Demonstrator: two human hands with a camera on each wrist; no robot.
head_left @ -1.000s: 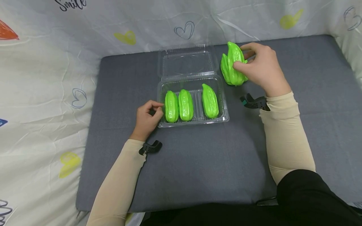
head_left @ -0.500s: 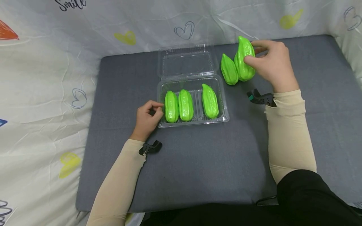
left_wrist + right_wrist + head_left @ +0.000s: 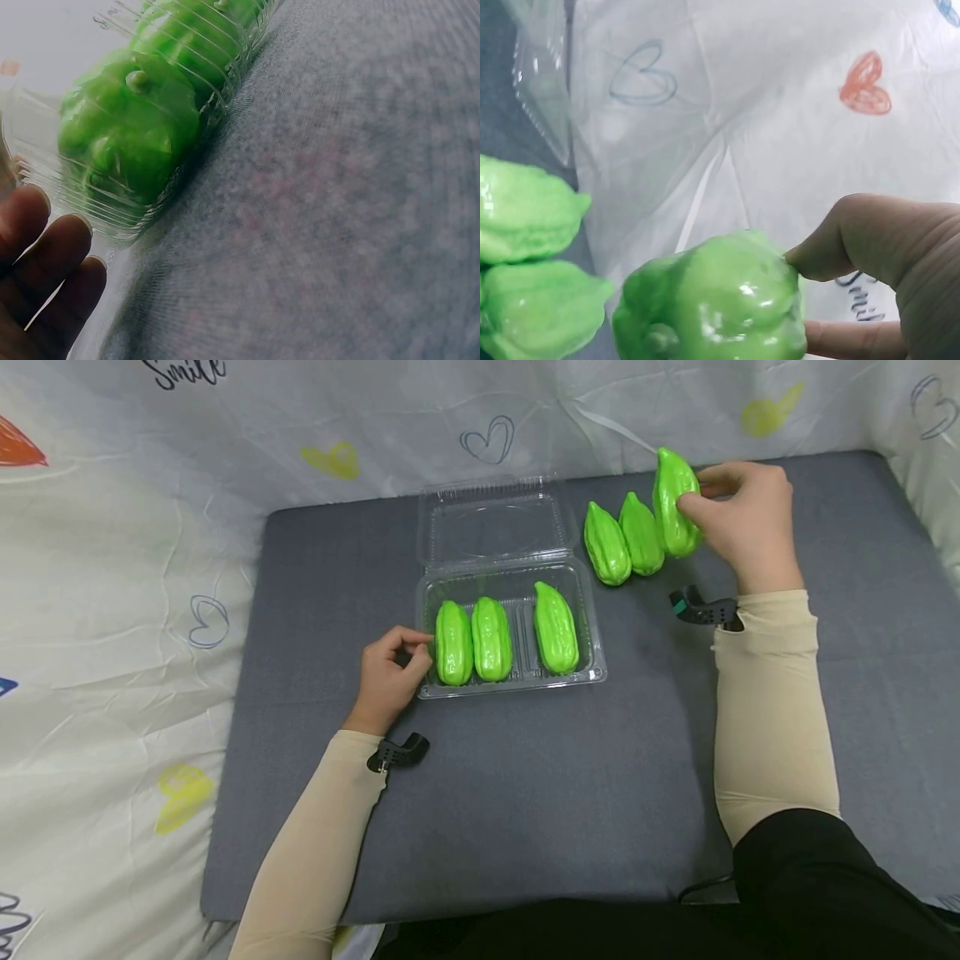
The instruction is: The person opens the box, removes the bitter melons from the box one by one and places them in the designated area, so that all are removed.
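Green fruit (image 3: 676, 503) pinched by right hand (image 3: 752, 525)

It is held at two o'clock from the open clear box (image 3: 522, 627). At nine o'clock, the left hand (image 3: 388, 677) is loosely curved; whether the box is gripped cannot be told. Three matching fruits (image 3: 492, 640) are contained inside; two more fruits (image 3: 641, 535) are laid near the held one.

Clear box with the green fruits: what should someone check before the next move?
1. Lid open: ok, folded back behind the clear box.
2. Room inside: ok, a gap shows between the middle fruit and the right-hand fruit.
3. Held fruit secured: looks ok, pinched in the right grip.
4. Held fruit over the box: not ok, it is off to the right, beside two loose fruits.
5. Left grip steadying the box: cannot tell, it is at the left edge.
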